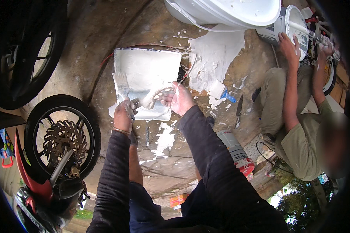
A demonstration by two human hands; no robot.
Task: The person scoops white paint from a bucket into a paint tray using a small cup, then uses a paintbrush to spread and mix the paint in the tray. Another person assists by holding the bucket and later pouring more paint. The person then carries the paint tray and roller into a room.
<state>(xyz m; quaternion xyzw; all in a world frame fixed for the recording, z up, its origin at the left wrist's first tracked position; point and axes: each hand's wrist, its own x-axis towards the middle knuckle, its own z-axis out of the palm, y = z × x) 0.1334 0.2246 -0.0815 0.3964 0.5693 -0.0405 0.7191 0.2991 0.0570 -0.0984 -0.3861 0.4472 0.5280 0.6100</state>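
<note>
A paintbrush (pixel 121 84) was gripped in the closed left hand (pixel 123 115); a paint-coated object (pixel 153 98) was clasped by the right hand (pixel 179 99) above a white tray (pixel 144 66).

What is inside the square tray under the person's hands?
White paint coats the tray. Over it the left hand holds a brush; the right hand grips something paint-covered. The tray's near part is hidden behind them.

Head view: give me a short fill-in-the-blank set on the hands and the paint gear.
1. The left hand holds a paint ____ with white-coated bristles.
2. The right hand grips a paint-covered roller over the ____ tray.
3. Spilled paint on the ground is ____ in colour.
4. Left of the person stands a motorcycle ____.

Missing: brush; white; white; wheel
</note>
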